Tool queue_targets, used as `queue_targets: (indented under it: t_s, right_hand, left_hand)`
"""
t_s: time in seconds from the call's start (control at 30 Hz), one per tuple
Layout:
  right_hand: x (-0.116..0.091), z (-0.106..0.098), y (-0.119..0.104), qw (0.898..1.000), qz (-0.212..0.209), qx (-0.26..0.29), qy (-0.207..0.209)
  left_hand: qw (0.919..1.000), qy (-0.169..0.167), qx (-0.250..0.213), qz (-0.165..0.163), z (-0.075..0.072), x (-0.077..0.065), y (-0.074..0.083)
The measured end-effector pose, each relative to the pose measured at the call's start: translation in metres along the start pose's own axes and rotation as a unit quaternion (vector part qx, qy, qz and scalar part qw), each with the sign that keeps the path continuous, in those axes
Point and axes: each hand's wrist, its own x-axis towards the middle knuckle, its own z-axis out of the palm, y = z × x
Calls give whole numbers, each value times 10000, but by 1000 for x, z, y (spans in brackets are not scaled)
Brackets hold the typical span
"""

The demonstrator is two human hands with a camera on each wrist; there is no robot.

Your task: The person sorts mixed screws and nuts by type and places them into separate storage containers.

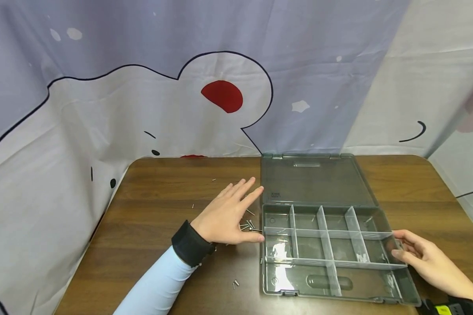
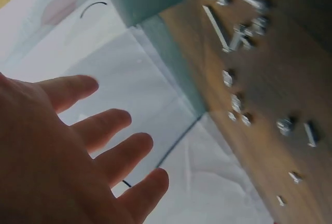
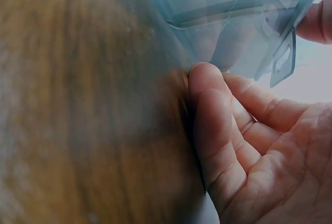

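A grey see-through compartment box (image 1: 311,261) lies on the table with its lid (image 1: 311,181) folded back flat. My right hand (image 1: 429,262) holds the box by its right side, the thumb on the side wall. In the right wrist view, the fingers (image 3: 212,115) are curled against the box's edge. The left hand (image 1: 225,216) is at the box's left edge, fingers spread and straight; whether it touches the box I cannot tell. Several loose screws (image 1: 249,225) lie beside it, partly hidden by the hand. The left wrist view shows more metal screws (image 2: 215,29) scattered on the table.
Two small screws (image 1: 235,284) lie on the wooden table (image 1: 142,245) in front of the left hand. Tiny pieces are scattered farther back. Dividers split the box into several compartments. A printed cloth (image 1: 142,109) hangs behind the table.
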Motion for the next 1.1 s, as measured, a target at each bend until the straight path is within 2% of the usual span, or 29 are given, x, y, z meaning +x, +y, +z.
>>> queue_targets:
  t_s: [0.3, 0.7, 0.9, 1.1]
  right_hand:
    - [1, 1, 2, 9998, -117, 186, 20]
    - [0, 1, -1, 9998, -62, 160, 43]
    - [1, 1, 2, 9999, 46, 111, 2]
    - [1, 1, 4, 9998, 162, 67, -90]
  left_hand:
    - [9996, -144, 246, -2, 13, 1, -12]
    - [9967, 158, 722, 329, 35, 9, -21]
    - [9927, 468, 1012, 461, 40, 13, -22]
    - [9893, 543, 1290, 416, 41, 15, -21]
